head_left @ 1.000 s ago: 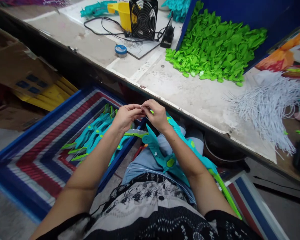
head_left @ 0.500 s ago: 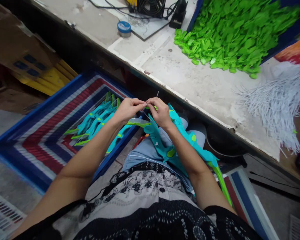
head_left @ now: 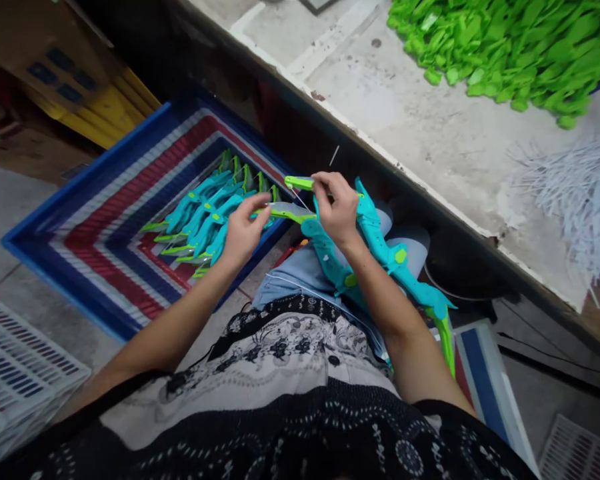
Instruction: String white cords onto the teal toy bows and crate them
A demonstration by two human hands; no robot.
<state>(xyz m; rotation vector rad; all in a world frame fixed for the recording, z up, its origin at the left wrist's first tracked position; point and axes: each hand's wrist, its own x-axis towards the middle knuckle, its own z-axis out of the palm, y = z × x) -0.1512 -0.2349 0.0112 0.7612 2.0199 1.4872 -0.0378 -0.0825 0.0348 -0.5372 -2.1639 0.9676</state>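
Note:
On my lap lies a teal toy bow (head_left: 380, 247) with green tips. My right hand (head_left: 335, 210) is closed on its upper limb, just behind the green tip (head_left: 297, 182). A thin white string (head_left: 295, 199) runs from that tip down toward my left hand (head_left: 243, 230), whose fingers pinch the string's end beside a second green tip (head_left: 285, 215). A second teal bow (head_left: 330, 257) lies under the first on my lap.
A striped blue, red and white woven bag (head_left: 105, 220) on the floor to my left holds several finished teal bows (head_left: 205, 213). The grey workbench (head_left: 430, 140) ahead carries a heap of green plastic pieces (head_left: 505, 47) and a bundle of white strings (head_left: 575, 193). White crates (head_left: 15, 380) sit bottom left.
My hands, together at the bow tip a second ago, have parted: the left moved down and left drawing the string out. The camera tilted down, so the bench slid upward.

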